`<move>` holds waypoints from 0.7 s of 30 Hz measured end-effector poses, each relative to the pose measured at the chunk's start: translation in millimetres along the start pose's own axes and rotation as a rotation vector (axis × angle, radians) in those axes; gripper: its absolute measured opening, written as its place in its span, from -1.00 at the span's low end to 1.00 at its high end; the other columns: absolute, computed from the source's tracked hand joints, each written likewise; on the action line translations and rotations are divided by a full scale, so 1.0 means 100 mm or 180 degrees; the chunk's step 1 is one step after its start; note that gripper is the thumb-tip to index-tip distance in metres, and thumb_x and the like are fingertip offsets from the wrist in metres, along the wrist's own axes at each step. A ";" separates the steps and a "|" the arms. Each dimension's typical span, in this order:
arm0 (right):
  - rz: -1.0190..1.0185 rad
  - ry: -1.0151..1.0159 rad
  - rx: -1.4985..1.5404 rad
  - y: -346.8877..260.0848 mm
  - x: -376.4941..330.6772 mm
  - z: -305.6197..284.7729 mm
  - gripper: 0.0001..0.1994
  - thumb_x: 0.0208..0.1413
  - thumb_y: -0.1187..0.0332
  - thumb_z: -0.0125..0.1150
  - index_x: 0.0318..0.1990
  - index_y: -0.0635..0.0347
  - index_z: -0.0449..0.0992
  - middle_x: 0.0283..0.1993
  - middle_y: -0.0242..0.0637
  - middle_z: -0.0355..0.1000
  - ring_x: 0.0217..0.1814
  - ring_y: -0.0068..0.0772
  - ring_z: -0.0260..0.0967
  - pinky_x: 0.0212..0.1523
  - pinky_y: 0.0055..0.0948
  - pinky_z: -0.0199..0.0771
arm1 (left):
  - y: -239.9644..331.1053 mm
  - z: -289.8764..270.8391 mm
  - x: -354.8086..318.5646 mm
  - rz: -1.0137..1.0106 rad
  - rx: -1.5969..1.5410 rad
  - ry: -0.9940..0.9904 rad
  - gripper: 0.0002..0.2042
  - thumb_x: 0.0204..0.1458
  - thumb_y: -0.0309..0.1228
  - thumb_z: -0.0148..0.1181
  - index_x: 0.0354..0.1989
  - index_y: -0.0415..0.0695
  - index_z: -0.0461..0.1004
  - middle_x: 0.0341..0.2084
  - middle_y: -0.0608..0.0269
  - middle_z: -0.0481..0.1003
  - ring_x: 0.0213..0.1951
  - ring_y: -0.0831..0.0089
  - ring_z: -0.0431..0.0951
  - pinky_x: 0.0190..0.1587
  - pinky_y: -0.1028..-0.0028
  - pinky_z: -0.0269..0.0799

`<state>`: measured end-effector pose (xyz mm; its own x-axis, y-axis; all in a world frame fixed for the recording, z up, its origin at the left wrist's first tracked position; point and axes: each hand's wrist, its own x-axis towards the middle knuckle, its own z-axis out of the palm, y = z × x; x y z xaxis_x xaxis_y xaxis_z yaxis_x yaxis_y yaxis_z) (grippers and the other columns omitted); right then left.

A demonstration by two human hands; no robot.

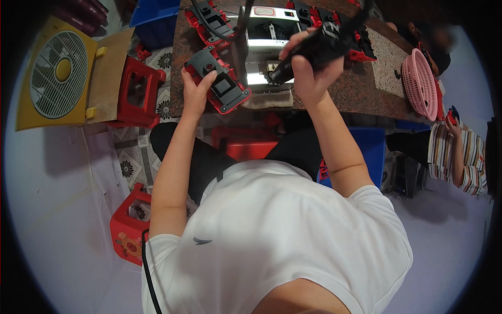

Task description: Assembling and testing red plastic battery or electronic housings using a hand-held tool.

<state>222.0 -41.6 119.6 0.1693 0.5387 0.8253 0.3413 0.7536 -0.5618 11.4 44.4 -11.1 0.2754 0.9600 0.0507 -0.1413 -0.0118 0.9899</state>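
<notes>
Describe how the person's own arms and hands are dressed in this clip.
Both forearms are bare from short white T-shirt sleeves down. The left hand and right hand wear no gloves; no watch, ring or wristband is visible. A thin black cable runs beside the left upper arm.

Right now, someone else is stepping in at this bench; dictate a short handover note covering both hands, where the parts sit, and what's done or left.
Left hand: gripping the red and black plastic part at the near edge of the granite worktop.
Right hand: closed on a black handheld power tool, tip down by the white machine.
Similar parts lie along the far side; a pink basket sits right.
Done or left: cannot tell which parts are finished; the held one is in work.
</notes>
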 end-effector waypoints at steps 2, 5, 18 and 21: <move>0.0142 -0.0096 -0.0114 0.04 0.12 0.02 -0.72 0.14 0.48 0.15 -0.06 0.31 0.21 -0.37 -0.19 0.43 -0.47 -0.50 0.40 -0.46 -0.52 0.47 | 0.02 0.00 -0.01 0.0019 0.0096 0.0062 -0.43 -0.01 -0.31 0.28 0.10 -0.24 0.13 -0.03 0.08 0.36 -0.01 0.36 0.41 0.09 0.41 0.30; 0.1006 0.0423 -0.0023 -0.05 0.52 0.23 -0.73 0.18 0.18 0.20 -0.35 0.18 0.33 -0.54 -0.41 0.32 -0.58 -0.60 0.29 -0.58 -0.52 0.31 | 0.04 0.00 -0.02 0.0021 -0.0084 -0.0044 -0.43 -0.02 -0.33 0.28 0.10 -0.23 0.13 -0.04 0.10 0.36 -0.01 0.37 0.41 0.08 0.40 0.31; 0.0449 0.0729 0.1127 0.17 0.95 1.02 -0.70 0.19 0.13 0.17 -0.30 0.15 0.27 -0.57 -0.39 0.33 -0.64 -0.60 0.29 -0.62 -0.57 0.32 | 0.04 0.03 0.02 0.0034 -0.0235 -0.0068 -0.41 -0.05 -0.45 0.28 0.11 -0.19 0.08 -0.07 0.14 0.41 -0.03 0.41 0.44 0.08 0.42 0.33; 0.0273 0.0727 0.0802 0.21 0.88 1.32 -0.71 0.17 0.22 0.21 -0.25 0.15 0.23 -0.57 -0.44 0.31 -0.60 -0.66 0.26 -0.59 -0.62 0.29 | 0.08 0.05 0.00 -0.0136 -0.0402 -0.0054 -0.37 -0.08 -0.47 0.29 0.14 -0.22 0.05 -0.06 0.13 0.39 0.00 0.40 0.43 0.11 0.40 0.30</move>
<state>122.4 71.6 173.1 0.3998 0.5272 0.7498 0.0827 0.7939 -0.6024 14.9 43.0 -2.3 0.2996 0.9540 0.0122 -0.2473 0.0653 0.9667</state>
